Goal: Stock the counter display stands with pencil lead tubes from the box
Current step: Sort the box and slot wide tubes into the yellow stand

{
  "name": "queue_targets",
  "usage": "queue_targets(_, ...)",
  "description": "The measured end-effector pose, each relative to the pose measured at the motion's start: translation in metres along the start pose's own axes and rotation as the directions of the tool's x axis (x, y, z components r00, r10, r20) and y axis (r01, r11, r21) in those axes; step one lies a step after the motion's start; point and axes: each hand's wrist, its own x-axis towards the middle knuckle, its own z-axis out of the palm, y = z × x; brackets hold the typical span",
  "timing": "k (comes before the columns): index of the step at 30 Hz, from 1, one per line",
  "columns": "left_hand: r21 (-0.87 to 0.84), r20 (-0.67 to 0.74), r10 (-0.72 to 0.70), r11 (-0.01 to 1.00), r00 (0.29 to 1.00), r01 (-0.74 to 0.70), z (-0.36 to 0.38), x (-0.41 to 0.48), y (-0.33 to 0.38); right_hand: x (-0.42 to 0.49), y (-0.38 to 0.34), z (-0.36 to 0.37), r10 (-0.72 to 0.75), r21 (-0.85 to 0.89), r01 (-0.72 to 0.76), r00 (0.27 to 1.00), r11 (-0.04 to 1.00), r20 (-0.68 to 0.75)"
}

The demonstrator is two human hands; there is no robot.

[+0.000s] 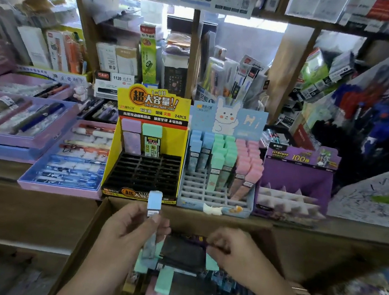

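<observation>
Left hand: pinched a blue-capped tube between thumb and fingers, cap up.
Tube: it was over the far rim of the box, just in front of the yellow stand.
Right hand: it was down in the box with fingers curled, too blurred to tell whether it gripped anything.
Free slots: most of the yellow stand's black grid, and the front rows of the blue stand.
Doing it well: probably match the cap to the blue column, keep the tube upright and lower it straight, clear of the leaning pink tubes.

Two bare hands, nothing fancy

Left hand and right hand at bottom middle of the frame, forearms bare down to the lower edge.
</observation>
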Motion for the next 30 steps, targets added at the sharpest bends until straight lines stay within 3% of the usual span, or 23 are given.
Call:
queue_targets(3,0.202,0.073,0.127,0.969,0.989,-0.139,-0.002,0.008,0.021,0.006,0.013,-0.002,0.087,-0.011,-0.086,0.992,0.996,0.092)
queue_targets(7,0.339,0.142,0.247,0.898,0.958,-0.282,0.001,0.029,0.052,0.007,0.019,-0.002,0.105,-0.002,-0.105,0.989,0.994,0.105)
queue_targets(20,0.504,0.188,0.412,0.739,0.892,-0.448,0.033,0.116,0.097,0.005,0.018,-0.002,0.119,-0.021,-0.117,0.989,0.993,0.084)
queue_targets(26,0.727,0.256,0.44,0.499,0.861,-0.472,0.052,0.132,0.093,0.001,0.018,-0.003,0.121,-0.015,-0.12,0.99,0.993,0.074)
queue_targets(30,0.786,0.287,0.432,0.404,0.855,-0.468,0.058,0.134,0.088,0.001,0.017,-0.004,0.121,-0.011,-0.12,0.99,0.993,0.072)
